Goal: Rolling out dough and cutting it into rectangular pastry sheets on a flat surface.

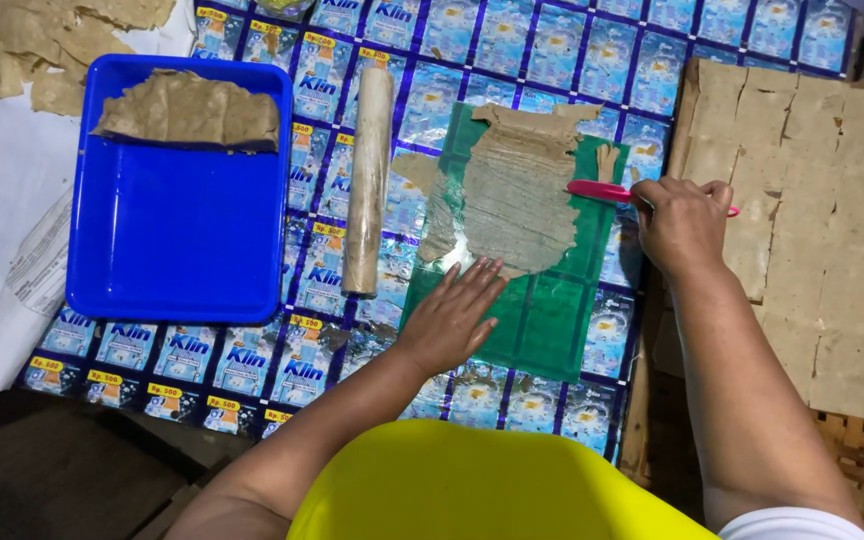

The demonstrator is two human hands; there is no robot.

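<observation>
Thin brown dough sheet [517,190] spread on green plastic [542,310], just ahead of both hands. Left hand [452,315] open, flat, fingers pinning the near edge. Right hand [684,222] closed around a pink-handled tool [597,190], tip on the sheet's right edge. Best kept pinned, cut with light, steady strokes. One rolling pin [368,180] left of the sheet; one blue tray [177,250] further left, one torn sheet inside.

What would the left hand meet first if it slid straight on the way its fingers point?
The left hand lies flat on the green sheet, fingers pointing up and slightly right. Its fingertips sit at the lower edge of the thin rolled-out dough, so the dough comes first; contact looks likely but unclear.
</observation>
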